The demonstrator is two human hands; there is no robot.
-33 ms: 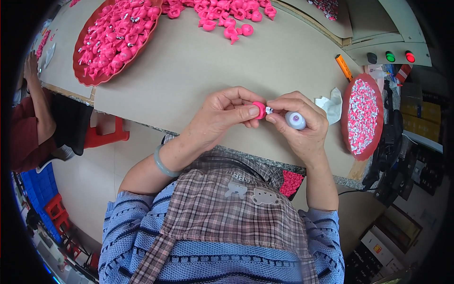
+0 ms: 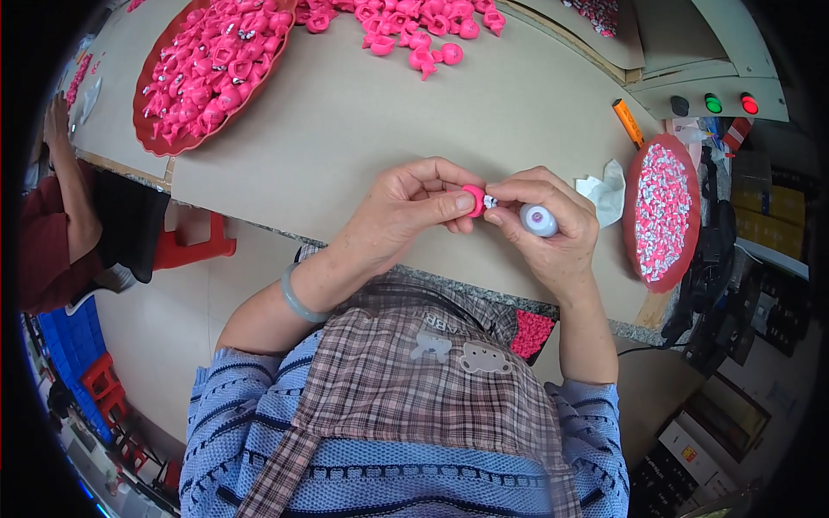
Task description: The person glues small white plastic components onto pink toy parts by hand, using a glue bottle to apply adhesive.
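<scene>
Above the near part of the table, my left hand (image 2: 414, 205) is closed, pinching a small bright-pink toy piece (image 2: 473, 200) between thumb and fingers. My right hand (image 2: 557, 220) meets it from the right. Its thumb and forefinger pinch a tiny white-and-dark piece (image 2: 490, 201) against the pink toy piece; whether it sits inside is hidden. The same hand also keeps a small pale squeeze bottle (image 2: 539, 220) in its curled fingers, with the bottle's round, purple-centred end facing up.
A red scalloped tray (image 2: 155, 148) heaped with pink toy pieces stands far left, beside a loose pink pile (image 2: 423, 26). At right lie a crumpled white tissue (image 2: 604, 193), an orange marker (image 2: 628, 123) and a red tray (image 2: 689, 246) of tiny pink-and-white pieces. A co-worker's arm (image 2: 73, 190) shows at left.
My right hand and the bottle have shifted very slightly to the left. Both hands keep their hold.
</scene>
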